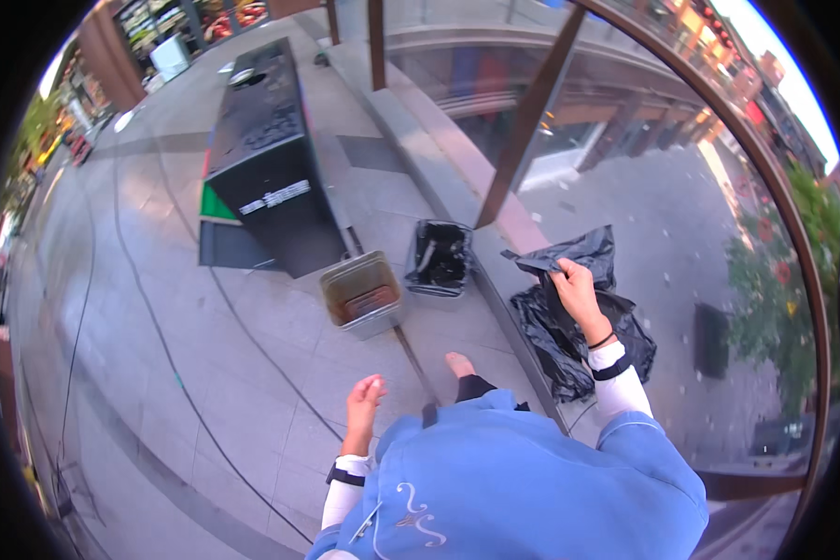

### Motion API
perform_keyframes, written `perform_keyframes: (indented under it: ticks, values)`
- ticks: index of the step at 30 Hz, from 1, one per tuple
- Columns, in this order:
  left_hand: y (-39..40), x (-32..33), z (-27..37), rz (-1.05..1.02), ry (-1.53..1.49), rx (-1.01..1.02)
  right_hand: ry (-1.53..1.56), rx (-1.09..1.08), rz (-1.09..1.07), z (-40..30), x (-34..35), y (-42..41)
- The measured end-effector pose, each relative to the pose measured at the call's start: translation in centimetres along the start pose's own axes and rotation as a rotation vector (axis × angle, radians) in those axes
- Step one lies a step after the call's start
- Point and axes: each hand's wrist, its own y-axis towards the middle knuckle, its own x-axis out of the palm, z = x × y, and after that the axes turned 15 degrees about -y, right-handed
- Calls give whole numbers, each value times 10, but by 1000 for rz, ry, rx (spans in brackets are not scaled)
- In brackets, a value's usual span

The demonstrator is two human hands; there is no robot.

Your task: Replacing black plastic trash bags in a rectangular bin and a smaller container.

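Note:
My right hand [577, 290] grips the upper part of a black plastic bag [574, 371], its crumpled lower part lying over the low stone ledge [493, 280]. My left hand [365, 406] hangs in the air at my left, fingers curled together, with nothing visible in it. A grey rectangular bin [374, 324] stands open ahead of me, with brownish matter at its bottom. Right beside it is a second bin [448, 302], lined with a black bag [439, 259]. Between the grey bin and my body runs a thin dark pole [414, 364].
A long black counter [287, 217] with writing on its end stands ahead, a round dish [241, 75] on its far part. Dark cables [150, 318] cross the paving at left. A glass barrier with brown metal posts [525, 119] rises from the ledge. My bare foot [460, 365] shows below.

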Motion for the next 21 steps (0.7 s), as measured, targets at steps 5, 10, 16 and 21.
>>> perform_keyframes:
  ticks: [5, 10, 16, 21]
  values:
    - [-35, 48, 44, -232, -52, 407, 228, -414, -269, -128, 78, -41]
    - [-102, 35, 112, -167, -59, 912, 644, -514, -930, -215, 102, -85]
    - [-137, -12, 113, -138, 24, 716, 885, -437, -1209, -266, 109, -94]
    - [-136, -27, 95, 23, -157, 691, 936, -428, -1111, -280, 113, -82]
